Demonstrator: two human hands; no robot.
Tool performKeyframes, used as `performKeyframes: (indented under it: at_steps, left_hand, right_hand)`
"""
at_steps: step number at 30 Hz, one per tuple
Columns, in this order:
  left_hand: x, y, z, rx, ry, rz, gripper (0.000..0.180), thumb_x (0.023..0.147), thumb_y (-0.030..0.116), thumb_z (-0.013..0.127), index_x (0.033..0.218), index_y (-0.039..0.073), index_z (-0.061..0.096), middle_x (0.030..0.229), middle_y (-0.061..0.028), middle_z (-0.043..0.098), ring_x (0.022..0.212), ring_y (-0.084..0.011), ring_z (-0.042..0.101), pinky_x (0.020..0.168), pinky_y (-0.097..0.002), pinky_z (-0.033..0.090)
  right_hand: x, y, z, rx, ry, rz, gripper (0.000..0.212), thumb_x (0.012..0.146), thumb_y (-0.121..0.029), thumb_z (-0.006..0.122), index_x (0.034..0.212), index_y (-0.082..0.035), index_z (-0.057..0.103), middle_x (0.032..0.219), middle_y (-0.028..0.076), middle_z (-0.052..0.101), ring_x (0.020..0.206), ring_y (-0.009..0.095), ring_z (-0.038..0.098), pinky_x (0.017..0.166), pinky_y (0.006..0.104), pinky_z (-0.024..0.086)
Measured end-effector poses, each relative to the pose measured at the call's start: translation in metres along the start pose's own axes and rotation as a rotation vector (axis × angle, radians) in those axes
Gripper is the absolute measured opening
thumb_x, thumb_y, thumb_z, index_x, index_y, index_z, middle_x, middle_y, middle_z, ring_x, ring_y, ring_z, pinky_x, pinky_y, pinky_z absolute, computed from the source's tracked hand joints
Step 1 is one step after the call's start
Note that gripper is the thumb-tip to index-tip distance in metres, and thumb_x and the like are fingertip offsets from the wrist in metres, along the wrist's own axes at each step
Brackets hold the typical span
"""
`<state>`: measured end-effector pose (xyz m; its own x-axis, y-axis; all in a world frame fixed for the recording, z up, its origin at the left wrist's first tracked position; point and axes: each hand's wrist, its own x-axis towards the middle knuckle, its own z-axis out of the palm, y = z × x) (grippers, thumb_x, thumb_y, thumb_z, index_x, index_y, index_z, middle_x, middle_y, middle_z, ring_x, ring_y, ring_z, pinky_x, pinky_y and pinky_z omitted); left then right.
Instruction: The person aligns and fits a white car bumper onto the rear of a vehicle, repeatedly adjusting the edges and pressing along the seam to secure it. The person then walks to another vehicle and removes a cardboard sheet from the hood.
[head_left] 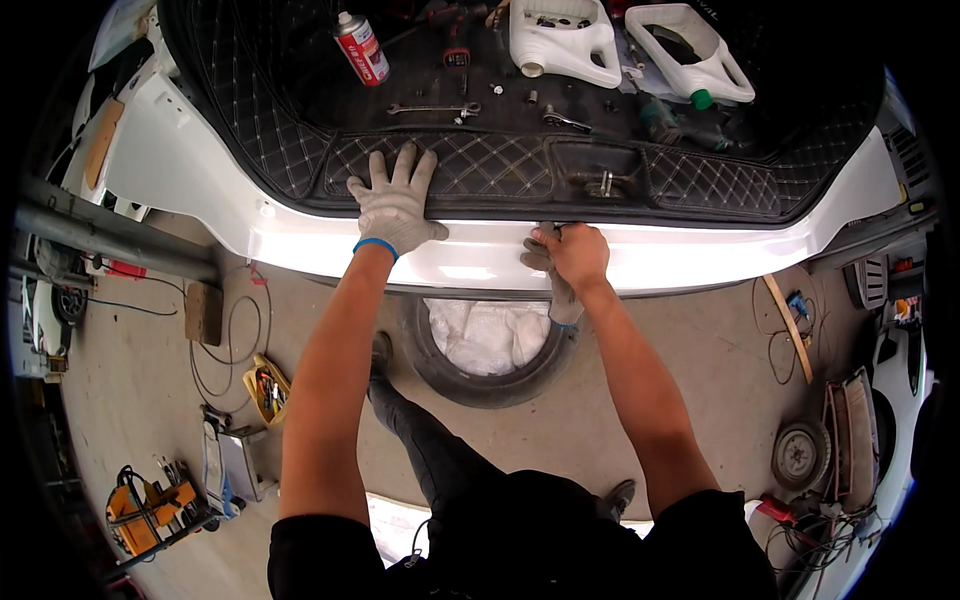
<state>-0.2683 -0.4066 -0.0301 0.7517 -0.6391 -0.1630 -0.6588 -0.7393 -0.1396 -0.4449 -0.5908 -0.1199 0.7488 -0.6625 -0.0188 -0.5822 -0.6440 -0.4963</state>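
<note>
- Yellow tool tray: below the white bumper's left part.
- Gloved left hand: spread flat across the bumper's upper edge, fingers on a quilted black mat.
- Tyre: below the bumper's middle.
- Bare right hand: over the bumper, right of middle, curled on a loose grey glove, its cuff at the bumper's lower edge.

Your right hand partly hides the grey glove. Toward six o'clock, the tyre runs out of sight under the bumper. The white jug nearest twelve is cropped above; at eight, the yellow tray holds contents too small to tell.
</note>
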Motion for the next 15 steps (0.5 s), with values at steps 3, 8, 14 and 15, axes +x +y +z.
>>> performKeyframes:
  at_steps: [3, 8, 14, 15]
  left_hand:
    - [-0.0008, 0.0014, -0.003, -0.004, -0.009, -0.004, 0.117, 0.066, 0.051, 0.084, 0.157, 0.023, 0.016, 0.164, -0.0091, 0.014, 0.148, -0.0456, 0.012, 0.111, -0.072, 0.019]
    - [0.0004, 0.001, -0.0012, -0.002, -0.011, -0.006, 0.117, 0.066, 0.051, 0.084, 0.158, 0.023, 0.016, 0.164, -0.0091, 0.014, 0.149, -0.0454, 0.012, 0.111, -0.0717, 0.019]
    - [0.0007, 0.0011, -0.0019, 0.002, -0.016, -0.007, 0.117, 0.066, 0.052, 0.084, 0.158, 0.023, 0.016, 0.165, -0.0089, 0.014, 0.149, -0.045, 0.011, 0.111, -0.071, 0.019]
    - [0.0004, 0.0011, -0.0028, 0.002, -0.017, -0.007, 0.117, 0.067, 0.052, 0.084, 0.158, 0.023, 0.016, 0.165, -0.0089, 0.014, 0.149, -0.0449, 0.011, 0.111, -0.0707, 0.019]
  right_hand:
    - [0.0011, 0.0025, 0.0022, -0.003, -0.002, -0.01, 0.051, 0.083, -0.055, 0.069, 0.075, -0.004, 0.073, 0.073, 0.016, 0.07, 0.072, 0.035, 0.069, 0.067, 0.0446, 0.054]
    - [0.001, -0.0001, 0.0, -0.026, -0.011, -0.006, 0.051, 0.083, -0.055, 0.069, 0.076, -0.004, 0.074, 0.073, 0.017, 0.07, 0.072, 0.035, 0.069, 0.066, 0.0446, 0.054]
    - [0.0019, 0.004, 0.0051, -0.027, 0.012, -0.01, 0.053, 0.082, -0.055, 0.07, 0.074, -0.003, 0.073, 0.071, 0.016, 0.069, 0.069, 0.035, 0.068, 0.064, 0.0442, 0.054]
    - [0.002, 0.005, 0.0061, 0.001, 0.017, -0.016, 0.053, 0.082, -0.055, 0.07, 0.073, -0.003, 0.073, 0.07, 0.016, 0.069, 0.068, 0.035, 0.068, 0.063, 0.0441, 0.054]
